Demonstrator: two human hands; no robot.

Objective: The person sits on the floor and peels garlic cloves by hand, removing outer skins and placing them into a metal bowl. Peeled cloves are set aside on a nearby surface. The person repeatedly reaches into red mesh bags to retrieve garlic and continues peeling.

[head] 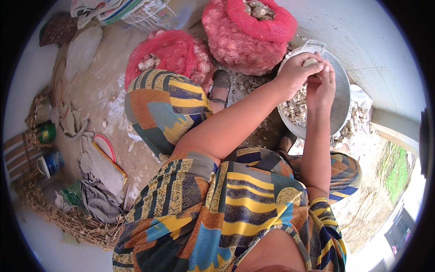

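My left hand [296,73] grips a pale garlic bulb [309,62] between thumb and fingers. Against it, my right hand [321,85] is raised with its fingers curled and touching the left fingertips; whether something sits inside its fingers is hidden. Both hands hover over a large round metal pot [340,98] with loop handles. Pale, papery garlic pieces [295,110] lie in its left part, partly covered by my forearms. Just left of the pot stands a full red mesh sack of garlic [234,47], its top rolled down around bulbs.
A second, lower red mesh sack [163,51] stands by my left knee. Garlic scraps [353,124] lie on plastic right of the pot, beside a pale wall [373,61]. Cloths [102,200], a blue bucket [52,164] and dry stalks [78,227] lie at left.
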